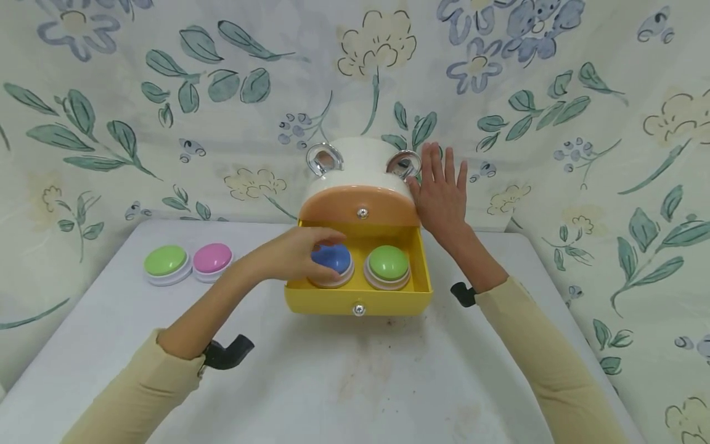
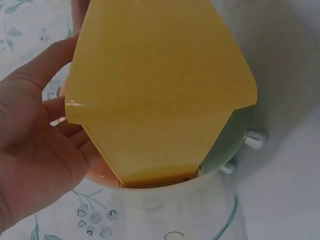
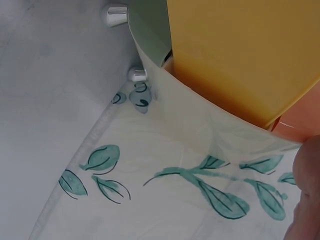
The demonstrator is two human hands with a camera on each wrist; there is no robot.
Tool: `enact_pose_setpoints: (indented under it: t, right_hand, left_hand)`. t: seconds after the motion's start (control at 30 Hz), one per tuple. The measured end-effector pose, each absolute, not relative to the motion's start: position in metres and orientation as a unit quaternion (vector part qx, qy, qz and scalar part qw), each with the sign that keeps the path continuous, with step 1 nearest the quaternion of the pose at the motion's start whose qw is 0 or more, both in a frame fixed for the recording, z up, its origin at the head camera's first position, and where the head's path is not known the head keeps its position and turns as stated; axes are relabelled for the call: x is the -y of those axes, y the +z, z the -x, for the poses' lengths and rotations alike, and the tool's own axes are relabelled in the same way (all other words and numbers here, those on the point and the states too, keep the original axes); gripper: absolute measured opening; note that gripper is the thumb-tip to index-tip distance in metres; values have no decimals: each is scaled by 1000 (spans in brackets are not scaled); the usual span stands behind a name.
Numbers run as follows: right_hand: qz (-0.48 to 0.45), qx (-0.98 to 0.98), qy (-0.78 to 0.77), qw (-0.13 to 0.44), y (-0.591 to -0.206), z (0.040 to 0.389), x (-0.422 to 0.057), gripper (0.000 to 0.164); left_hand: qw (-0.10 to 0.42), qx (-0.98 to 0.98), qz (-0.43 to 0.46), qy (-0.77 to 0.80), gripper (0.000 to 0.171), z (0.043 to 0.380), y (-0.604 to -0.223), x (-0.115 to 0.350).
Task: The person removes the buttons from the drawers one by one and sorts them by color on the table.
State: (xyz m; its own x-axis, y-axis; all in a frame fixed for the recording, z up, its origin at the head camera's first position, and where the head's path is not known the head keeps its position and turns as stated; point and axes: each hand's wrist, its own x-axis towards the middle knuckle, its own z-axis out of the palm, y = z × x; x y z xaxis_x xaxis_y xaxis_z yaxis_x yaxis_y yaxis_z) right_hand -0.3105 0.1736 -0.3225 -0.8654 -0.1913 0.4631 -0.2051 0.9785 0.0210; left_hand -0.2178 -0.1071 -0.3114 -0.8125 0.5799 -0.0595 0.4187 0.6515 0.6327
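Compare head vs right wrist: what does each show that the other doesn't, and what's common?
Head only: the left hand with its fingers around the blue button, the drawer's green button, and the green-and-pink pair on the table.

Right wrist only: two silver feet and a pale green panel beside the drawer.

Both: the yellow drawer, the right hand (just partly, at the wrist view's edge), the floral cloth and the table.

My sleeves (image 1: 546,357) are beige, the drawer (image 1: 388,303) yellow, its cabinet (image 1: 363,161) white and orange, the dome buttons (image 1: 388,263) blue, green and pink, the cloth (image 1: 310,37) floral.
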Motion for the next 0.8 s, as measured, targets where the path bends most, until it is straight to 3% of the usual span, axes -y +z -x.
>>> enact_pose_setpoints:
  t: [0.43, 0.8]
  right_hand:
    - [-100, 969, 18, 226, -322, 312, -174, 69]
    - [-96, 969, 13, 226, -322, 312, -173, 70]
  left_hand:
    - [219, -918, -291, 157, 71, 247, -311, 90]
    - [168, -924, -312, 144, 60, 243, -308, 91]
